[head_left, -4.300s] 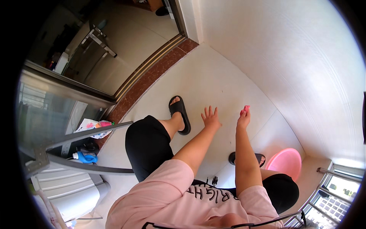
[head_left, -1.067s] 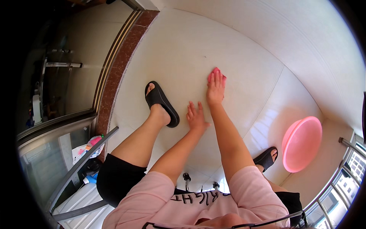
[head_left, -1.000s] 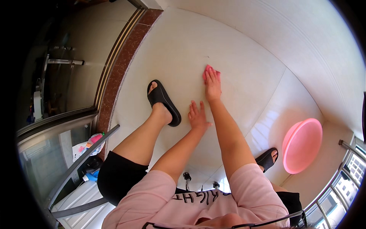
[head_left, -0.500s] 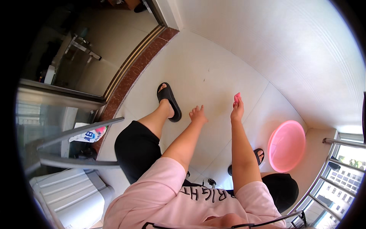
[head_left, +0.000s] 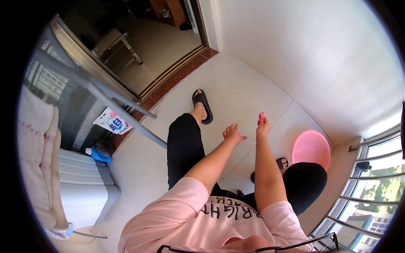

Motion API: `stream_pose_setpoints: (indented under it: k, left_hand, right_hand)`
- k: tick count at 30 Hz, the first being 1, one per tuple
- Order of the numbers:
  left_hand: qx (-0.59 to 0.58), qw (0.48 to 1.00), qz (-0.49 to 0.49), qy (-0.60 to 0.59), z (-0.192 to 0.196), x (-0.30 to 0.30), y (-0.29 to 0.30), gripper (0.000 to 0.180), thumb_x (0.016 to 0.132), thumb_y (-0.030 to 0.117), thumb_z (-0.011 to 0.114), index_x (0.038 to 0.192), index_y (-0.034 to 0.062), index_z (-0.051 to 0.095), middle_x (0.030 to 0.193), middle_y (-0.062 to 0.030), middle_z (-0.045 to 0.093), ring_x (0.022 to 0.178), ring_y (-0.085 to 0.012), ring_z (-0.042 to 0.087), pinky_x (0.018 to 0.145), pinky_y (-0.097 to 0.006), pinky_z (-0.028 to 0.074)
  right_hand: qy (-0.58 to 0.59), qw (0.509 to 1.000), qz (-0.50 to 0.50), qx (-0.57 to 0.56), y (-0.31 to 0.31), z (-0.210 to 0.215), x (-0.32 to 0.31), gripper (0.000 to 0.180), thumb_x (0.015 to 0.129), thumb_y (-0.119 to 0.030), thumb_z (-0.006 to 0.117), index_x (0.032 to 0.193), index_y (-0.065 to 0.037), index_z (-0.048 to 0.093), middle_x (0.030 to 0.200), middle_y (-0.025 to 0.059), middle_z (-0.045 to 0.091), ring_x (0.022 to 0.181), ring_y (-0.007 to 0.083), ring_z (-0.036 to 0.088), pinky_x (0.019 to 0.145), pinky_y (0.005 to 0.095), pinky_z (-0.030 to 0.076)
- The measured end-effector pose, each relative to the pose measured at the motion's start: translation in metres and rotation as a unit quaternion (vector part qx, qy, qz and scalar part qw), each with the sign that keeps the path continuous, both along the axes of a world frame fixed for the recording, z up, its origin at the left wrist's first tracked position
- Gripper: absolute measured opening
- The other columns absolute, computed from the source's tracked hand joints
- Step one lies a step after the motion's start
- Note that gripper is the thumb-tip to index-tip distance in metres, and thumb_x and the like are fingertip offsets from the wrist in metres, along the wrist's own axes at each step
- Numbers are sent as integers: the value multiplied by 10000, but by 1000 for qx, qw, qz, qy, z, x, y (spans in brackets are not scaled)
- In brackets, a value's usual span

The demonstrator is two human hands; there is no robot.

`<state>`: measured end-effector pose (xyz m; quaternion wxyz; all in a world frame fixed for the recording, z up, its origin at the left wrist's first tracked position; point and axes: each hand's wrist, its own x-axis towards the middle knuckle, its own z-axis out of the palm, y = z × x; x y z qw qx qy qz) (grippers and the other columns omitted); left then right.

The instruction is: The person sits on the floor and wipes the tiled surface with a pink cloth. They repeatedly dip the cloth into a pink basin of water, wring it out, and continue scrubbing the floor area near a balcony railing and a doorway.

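A small pink object (head_left: pixel 261 115), too small to make out its kind, is pinched in the fingertips of my right hand (head_left: pixel 263 125). That arm reaches out over the tiled floor. To its left hovers my left hand (head_left: pixel 233 133), its fingers spread and nothing in them. A pink plastic basin (head_left: pixel 311 147) stands on the floor to the right of my right hand, partly covered by my bent right knee. Both hands are apart from the basin.
At the left are grey metal rails (head_left: pixel 126 120), a white and pink bag (head_left: pixel 113 121), a blue bottle (head_left: pixel 99 154) and a white ribbed appliance or box (head_left: pixel 80 177). Pale cloth (head_left: pixel 36 156) hangs nearby. A sill (head_left: pixel 177 78) borders the doorway; metal window bars (head_left: pixel 371 177) line the right.
My view has swung left, bringing the blue bottle and hanging cloth into sight. My right hand still holds the pink object; my left hand stays spread. My right knee now covers part of the basin.
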<state>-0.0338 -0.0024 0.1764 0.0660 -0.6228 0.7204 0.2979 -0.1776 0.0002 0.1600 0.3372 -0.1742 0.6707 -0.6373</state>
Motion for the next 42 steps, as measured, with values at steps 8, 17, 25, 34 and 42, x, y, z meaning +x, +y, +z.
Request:
stream_pose_setpoints:
  k: [8,17,25,34,42]
  left_hand:
    - [-51,998,-20,-22,41,23,42,1002,685,557,726,1468,131,267,1521,-69,265,1386,-278,246,1094,-457,253]
    - [-1,999,24,-43,26,52,44,852,744,330,717,1459,172,283,1513,-37,266,1389,-277,232,1091,-474,243]
    - [54,982,176,-45,-29,101,-8,597,853,182,521,1422,162,340,1436,-46,363,1350,-276,305,1064,-478,291]
    - [17,973,227,-45,-106,123,-53,561,786,139,599,1328,129,455,1327,-64,478,1279,-281,410,1024,-447,373]
    - [-76,966,246,11,-175,158,-62,426,878,79,461,1300,112,503,1338,-100,506,1257,-287,436,997,-437,401]
  right_hand:
    - [-5,1000,-8,-14,39,25,6,300,947,-118,466,1197,8,575,910,38,617,797,104,549,737,260,453]
    - [-35,998,32,29,26,-37,11,304,956,-79,468,1235,18,540,982,25,623,798,64,568,737,215,477]
    - [146,930,336,22,22,-60,74,280,941,-58,460,1198,-34,569,1181,84,610,943,170,598,790,249,490]
    - [411,544,714,-161,133,-150,95,339,953,-196,429,1272,-128,522,1408,53,446,1322,204,385,1119,369,294]
    - [446,391,772,-230,152,-188,127,424,962,-291,397,1360,-155,445,1466,-2,381,1367,185,318,1153,360,204]
